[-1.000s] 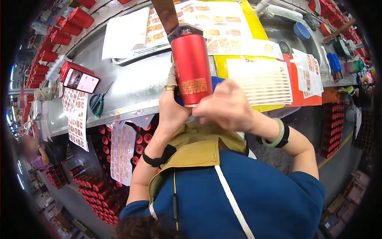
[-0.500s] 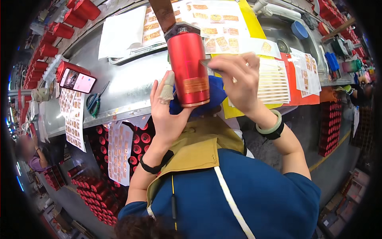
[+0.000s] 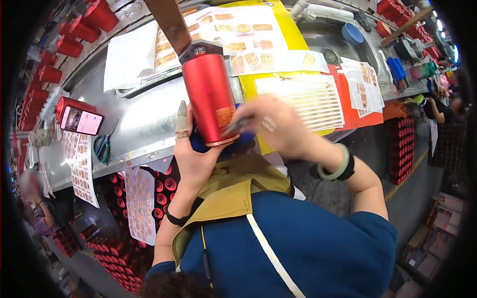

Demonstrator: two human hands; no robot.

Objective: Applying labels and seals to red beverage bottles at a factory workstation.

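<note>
A shiny red metal bottle (image 3: 206, 94) hangs tilted from a dark holder at the end of a brown bar (image 3: 169, 25). Near its lower end is a gold-orange patterned decal (image 3: 225, 117). My left hand (image 3: 193, 156) steadies the base from below, its thumb by the bottom rim and finger covers on raised fingers. In my right hand (image 3: 278, 124), blurred by motion, is a small dark tool with a narrow tip (image 3: 237, 125), close to the bottle beside the decal. Whether the tip touches is unclear. Blue cloth (image 3: 198, 144) shows behind the bottle's base.
Printed decal sheets (image 3: 248, 35) lie on the metal bench, with a striped white sheet (image 3: 303, 99) at right. A sink (image 3: 318, 37) holds a blue bowl (image 3: 352, 34). Scissors (image 3: 103, 149) and a phone (image 3: 81, 120) are left. Red bottles (image 3: 112, 258) stand in stacks below.
The bottle has turned, so a squarish decal shows where a wide lined one did. My right hand has moved down toward the base with the tool. The view has shifted.
</note>
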